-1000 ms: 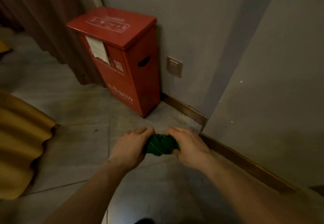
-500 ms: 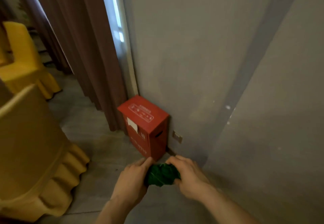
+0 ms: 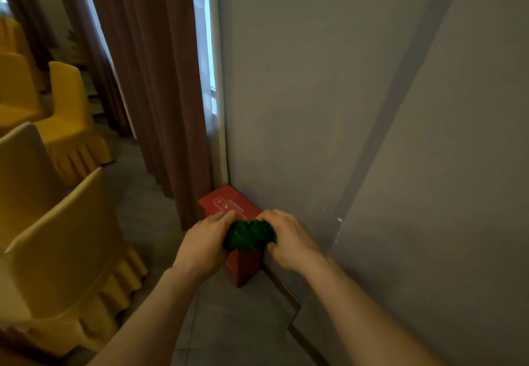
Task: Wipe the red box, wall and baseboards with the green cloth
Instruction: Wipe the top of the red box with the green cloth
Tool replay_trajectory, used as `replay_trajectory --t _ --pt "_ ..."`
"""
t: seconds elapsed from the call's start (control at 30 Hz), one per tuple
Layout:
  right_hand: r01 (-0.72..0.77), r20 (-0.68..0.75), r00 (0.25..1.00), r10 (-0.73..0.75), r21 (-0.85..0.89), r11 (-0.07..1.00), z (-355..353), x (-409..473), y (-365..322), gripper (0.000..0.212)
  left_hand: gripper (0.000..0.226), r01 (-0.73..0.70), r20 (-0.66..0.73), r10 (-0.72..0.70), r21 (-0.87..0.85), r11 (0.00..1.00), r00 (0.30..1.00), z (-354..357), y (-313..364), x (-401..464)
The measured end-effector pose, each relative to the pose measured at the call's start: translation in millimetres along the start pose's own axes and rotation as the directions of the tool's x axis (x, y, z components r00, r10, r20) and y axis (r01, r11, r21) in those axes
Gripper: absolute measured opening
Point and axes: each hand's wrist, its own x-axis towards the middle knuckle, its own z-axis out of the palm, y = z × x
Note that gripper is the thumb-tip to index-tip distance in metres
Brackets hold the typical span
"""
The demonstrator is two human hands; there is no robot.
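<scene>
A bunched green cloth (image 3: 249, 236) is held between both my hands in mid-air. My left hand (image 3: 204, 244) grips its left side and my right hand (image 3: 289, 239) grips its right side. Far below them stands the red box (image 3: 229, 204) on the floor against the grey wall (image 3: 315, 108). The hands and cloth cover the middle of the box; its top with white print and its lower corner show. A brown baseboard (image 3: 282, 288) runs along the foot of the wall to the right of the box.
Brown curtains (image 3: 148, 79) hang left of the box beside a strip of window (image 3: 204, 50). Several chairs in yellow covers (image 3: 65, 245) stand on the left. Grey tiled floor (image 3: 234, 322) lies below. The wall steps outward on the right (image 3: 458, 194).
The view has risen and pulled away from the floor; the red box now looks small and far below. Both hands still hold the cloth together, now overlapping the box in view.
</scene>
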Motion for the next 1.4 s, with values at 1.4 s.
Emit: replay_trajectory --t 1.4 --pt "-0.260 0.259 0.931 0.255 -0.017 0.966 284.3 394.4 277.5 0.056 0.044 0.171 0.335 -0.141 -0.062 0.983 0.931 319.4 -334.9 337.1"
